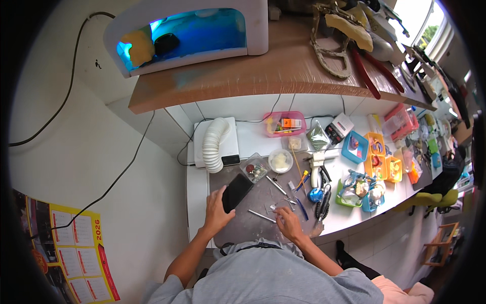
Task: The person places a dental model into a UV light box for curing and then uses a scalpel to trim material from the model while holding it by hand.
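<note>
My left hand (216, 212) is closed around the edge of a black smartphone (238, 192), which is tilted above the grey work mat (234, 232). Over the mat's right part, my right hand (289, 226) has its fingers bent and drawn together near a tiny pale piece; what they pinch is too small to name. A slim silver rod-like tool (261, 216) lies just left of those fingers. Beyond them are another thin metal tool (276, 185) and a dark blue pen-like tool (302, 208). A clear box of small parts (254, 166) stands behind the phone.
A white machine with a ribbed hose (215, 144) stands at the back left. A white tub (280, 160), a blue round-ended device (315, 195) and colored baskets (356, 147) line the bench. Overhead, a brown shelf (212, 81) carries a blue-lit lamp box (202, 63) and red-handled pliers (365, 71).
</note>
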{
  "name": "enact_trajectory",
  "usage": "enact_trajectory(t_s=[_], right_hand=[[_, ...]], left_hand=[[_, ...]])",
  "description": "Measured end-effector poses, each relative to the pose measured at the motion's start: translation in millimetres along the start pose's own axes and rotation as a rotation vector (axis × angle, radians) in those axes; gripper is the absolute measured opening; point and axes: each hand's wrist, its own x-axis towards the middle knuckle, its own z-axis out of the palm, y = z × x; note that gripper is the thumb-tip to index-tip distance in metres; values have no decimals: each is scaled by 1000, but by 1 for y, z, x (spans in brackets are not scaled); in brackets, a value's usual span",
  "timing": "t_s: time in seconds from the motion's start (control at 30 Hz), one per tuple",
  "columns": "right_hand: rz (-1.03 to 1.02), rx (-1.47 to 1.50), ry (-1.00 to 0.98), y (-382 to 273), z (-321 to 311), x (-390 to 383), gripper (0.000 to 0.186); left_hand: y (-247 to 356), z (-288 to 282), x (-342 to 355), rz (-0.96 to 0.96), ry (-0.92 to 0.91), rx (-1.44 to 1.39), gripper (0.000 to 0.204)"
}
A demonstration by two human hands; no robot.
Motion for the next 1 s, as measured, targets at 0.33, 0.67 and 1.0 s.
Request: enact_trajectory(t_s=[0.33, 0.67, 1.0], right_hand=[[82, 45, -105, -7, -13, 9, 20], [210, 93, -29, 20, -20, -17, 18], [-76, 126, 57, 22, -50, 52, 18]], left_hand=[[99, 73, 226, 341, 31, 112, 85], [60, 153, 344, 423, 288, 259, 52], [49, 147, 317, 437, 208, 441, 48]])
